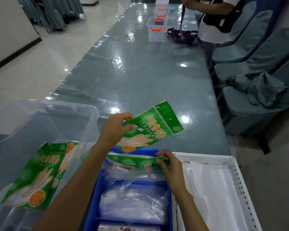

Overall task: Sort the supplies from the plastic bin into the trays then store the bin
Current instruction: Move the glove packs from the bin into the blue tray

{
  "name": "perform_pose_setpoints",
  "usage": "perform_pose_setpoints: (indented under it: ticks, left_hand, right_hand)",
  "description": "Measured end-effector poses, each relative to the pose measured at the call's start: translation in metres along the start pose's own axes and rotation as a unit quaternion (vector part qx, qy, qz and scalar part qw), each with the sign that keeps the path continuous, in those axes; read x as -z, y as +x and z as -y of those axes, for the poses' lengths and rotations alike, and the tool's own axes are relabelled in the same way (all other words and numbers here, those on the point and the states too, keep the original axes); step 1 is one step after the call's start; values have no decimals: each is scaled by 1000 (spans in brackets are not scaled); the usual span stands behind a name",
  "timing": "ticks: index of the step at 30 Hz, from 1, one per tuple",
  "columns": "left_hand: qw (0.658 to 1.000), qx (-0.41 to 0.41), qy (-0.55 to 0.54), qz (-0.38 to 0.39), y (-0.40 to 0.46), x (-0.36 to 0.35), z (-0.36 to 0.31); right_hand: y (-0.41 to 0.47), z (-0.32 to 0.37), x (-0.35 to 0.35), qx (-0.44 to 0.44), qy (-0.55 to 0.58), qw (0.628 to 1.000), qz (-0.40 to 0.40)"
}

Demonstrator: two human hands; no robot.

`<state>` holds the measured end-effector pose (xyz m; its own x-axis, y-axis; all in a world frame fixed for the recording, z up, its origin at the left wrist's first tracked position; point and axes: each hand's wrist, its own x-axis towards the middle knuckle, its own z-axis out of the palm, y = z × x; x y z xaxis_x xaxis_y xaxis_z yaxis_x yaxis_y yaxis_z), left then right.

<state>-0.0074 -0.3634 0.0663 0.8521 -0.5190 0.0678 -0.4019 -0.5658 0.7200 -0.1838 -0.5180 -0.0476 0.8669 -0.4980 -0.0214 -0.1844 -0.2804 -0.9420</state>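
Observation:
My left hand (116, 129) pinches a green glove packet (150, 127) by its edge and holds it in the air above the blue tray (93, 212). My right hand (169, 165) pinches the end of a second green glove packet (132, 161) lying across the far end of the blue tray, on top of clear plastic bags (133, 199). The clear plastic bin (90, 117) stands at the left, with more green glove packets (35, 177) inside. A white perforated tray (237, 180) at the right holds white packets (212, 185).
The long glossy table (132, 77) stretches ahead. Small clear boxes with orange latches (156, 29) and purple straps (183, 35) lie at its far end, where a person (213, 19) stands. Covered chairs (257, 100) line the right side.

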Motion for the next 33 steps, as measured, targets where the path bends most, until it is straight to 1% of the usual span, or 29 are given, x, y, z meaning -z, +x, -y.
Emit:
perform_pose_setpoints:
  ticks: [3,6,11,17,20,22,28,30,33]
  left_hand:
    - [998,24,54,4,-4,-5,5]
    - [994,38,101,25,-6,-10,12]
    - [985,71,147,63,-5,-19,26]
    - [973,66,155,155,0,-39,46]
    - [970,39,129,203,-1,-48,49]
    - [967,23,124,220,-3,-52,50]
    - [971,22,112,208,-2,-57,48]
    - [979,12,100,179,-4,-57,45]
    - [991,-5,79,107,-12,-58,43]
  right_hand:
    - [-3,2,-2,-11,-9,1000,-28]
    - [-4,3,-4,-11,-19,998,-53]
    - [-2,3,-5,-17,-21,997,-67]
    - [3,1,-4,-12,-29,997,-70]
    - [6,2,-5,-13,-33,996,-77]
    - [8,3,-6,-12,-35,996,-76]
    - [19,4,-4,-5,-45,997,-64]
    - [21,4,-4,-5,-51,997,-65]
    - [20,6,-2,1,-52,996,-68]
